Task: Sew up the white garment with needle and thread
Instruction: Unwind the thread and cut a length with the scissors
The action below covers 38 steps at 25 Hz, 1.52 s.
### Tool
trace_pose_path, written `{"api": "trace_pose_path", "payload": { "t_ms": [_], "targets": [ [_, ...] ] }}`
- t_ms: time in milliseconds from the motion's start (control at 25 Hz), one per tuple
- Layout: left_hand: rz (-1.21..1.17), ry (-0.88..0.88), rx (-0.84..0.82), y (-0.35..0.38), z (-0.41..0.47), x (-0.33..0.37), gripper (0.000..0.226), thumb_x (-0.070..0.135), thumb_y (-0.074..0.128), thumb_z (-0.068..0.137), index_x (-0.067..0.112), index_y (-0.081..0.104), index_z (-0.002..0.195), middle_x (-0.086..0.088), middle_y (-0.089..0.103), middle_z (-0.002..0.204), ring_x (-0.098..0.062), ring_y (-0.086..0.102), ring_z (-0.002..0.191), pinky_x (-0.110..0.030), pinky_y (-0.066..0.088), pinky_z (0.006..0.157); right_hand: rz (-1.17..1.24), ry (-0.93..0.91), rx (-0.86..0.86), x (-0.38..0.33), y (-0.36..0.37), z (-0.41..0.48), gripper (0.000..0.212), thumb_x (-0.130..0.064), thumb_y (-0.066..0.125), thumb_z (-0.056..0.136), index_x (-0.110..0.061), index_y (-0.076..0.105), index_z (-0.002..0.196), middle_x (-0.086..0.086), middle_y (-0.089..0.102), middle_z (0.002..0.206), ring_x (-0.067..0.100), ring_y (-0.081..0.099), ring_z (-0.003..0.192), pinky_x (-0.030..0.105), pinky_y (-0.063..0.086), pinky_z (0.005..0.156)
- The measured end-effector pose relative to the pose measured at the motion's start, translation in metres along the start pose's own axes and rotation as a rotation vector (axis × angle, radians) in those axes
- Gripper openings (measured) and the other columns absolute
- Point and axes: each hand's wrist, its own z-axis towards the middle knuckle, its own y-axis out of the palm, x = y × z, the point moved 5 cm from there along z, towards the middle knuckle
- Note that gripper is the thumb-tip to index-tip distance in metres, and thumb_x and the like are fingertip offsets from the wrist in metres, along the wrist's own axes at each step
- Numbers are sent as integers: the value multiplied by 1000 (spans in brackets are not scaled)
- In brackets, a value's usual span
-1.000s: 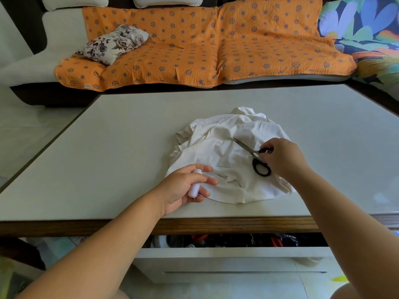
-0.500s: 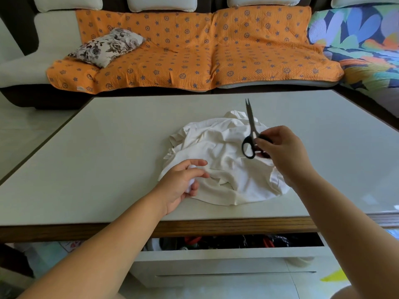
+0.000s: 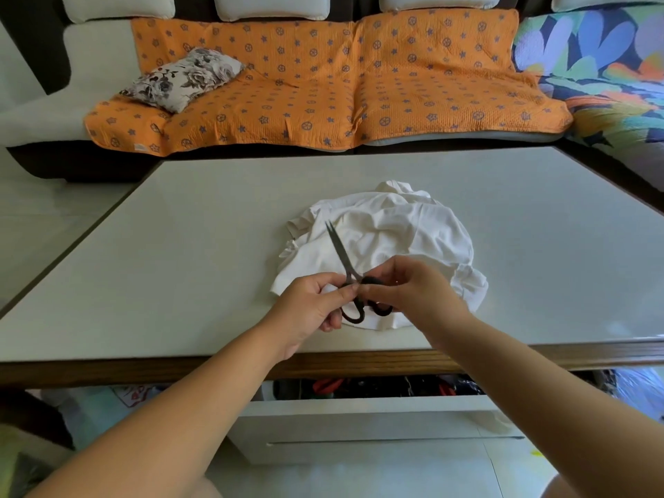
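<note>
We seem to prepare thread: our right hand [image 3: 413,292] grips the scissors [image 3: 341,257], our left hand [image 3: 309,307] pinches something unclear; cutting needs tension.

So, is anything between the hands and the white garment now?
Only the scissors: the left hand and right hand both pinch them near the handles, blades pointing up, just over the white garment's near edge. Nothing else visible is in the way.
</note>
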Motion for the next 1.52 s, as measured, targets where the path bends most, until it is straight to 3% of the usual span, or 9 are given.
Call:
{"api": "trace_pose_path", "payload": {
  "t_ms": [320, 560, 680, 800, 960, 1160, 1280, 1360, 1520],
  "targets": [
    [-149, -26, 27, -4, -28, -1, 20, 25, 65, 92, 11, 70, 105, 0, 72, 92, -11, 58, 51, -18, 35, 44, -21, -2, 43, 0, 11, -18, 13, -16, 81, 79, -13, 73, 89, 2, 71, 72, 5, 61, 57, 19, 46, 51],
    [-49, -21, 111, -18, -33, -6, 23, 33, 66, 91, 16, 72, 104, -1, 72, 97, -11, 51, 45, -19, 35, 43, 17, 17, -60, 1, 27, -29, 11, -16, 70, 90, -14, 73, 101, 3, 68, 77, 11, 66, 68, 23, 58, 62],
    [-23, 1, 136, -25, -31, -5, 21, 31, 65, 92, 13, 71, 101, -9, 70, 95, -12, 47, 42, -21, 34, 43, -360, 74, -87, 10, 17, -35, 21, -27, 52, 100, -14, 69, 103, 4, 72, 89, 15, 68, 76, 30, 59, 72],
    [-6, 18, 113, -30, -29, -3, 21, 29, 63, 94, 10, 70, 100, -15, 70, 102, -12, 43, 40, -21, 32, 43, -848, 158, -387, 30, 17, -44, 28, -20, 46, 98, -7, 71, 103, 7, 74, 99, 18, 66, 81, 32, 54, 81],
    [110, 7, 42, -27, -30, -9, 19, 34, 61, 95, 21, 68, 83, -33, 58, 84, -15, 43, 42, -19, 31, 42, -1111, 102, -547, 51, 26, -51, 35, -18, 38, 101, -5, 64, 120, 15, 65, 117, 32, 61, 110, 38, 49, 94],
    [317, -31, -137, -17, -41, -17, 22, 38, 55, 98, 19, 65, 95, -5, 51, 46, -14, 39, 42, -19, 37, 48, -1406, 103, -787, 68, 30, -54, 34, -7, 33, 102, 2, 60, 122, 16, 62, 125, 34, 59, 113, 34, 46, 88],
    [417, -39, -234, -9, -49, -23, 22, 40, 57, 96, 21, 66, 101, -1, 53, 47, -13, 43, 44, -18, 39, 50, -1173, 176, -894, 55, 19, -56, 36, -12, 42, 100, -8, 55, 134, 5, 63, 125, 29, 59, 112, 33, 47, 91],
    [464, -61, -298, -3, -54, -31, 18, 41, 58, 96, 25, 66, 97, 1, 54, 48, -11, 46, 45, -19, 41, 52, -709, 337, -907, 43, 16, -67, 37, -23, 56, 97, -26, 53, 134, -9, 64, 109, 16, 61, 99, 24, 49, 82],
    [522, -82, -323, 17, -61, -46, 18, 48, 59, 93, 31, 66, 96, 5, 57, 51, -7, 53, 47, -20, 43, 55, -343, 223, -647, 35, 22, -69, 46, -52, 60, 90, -41, 54, 134, -13, 63, 129, 8, 62, 114, 29, 57, 90]
  ]
}}
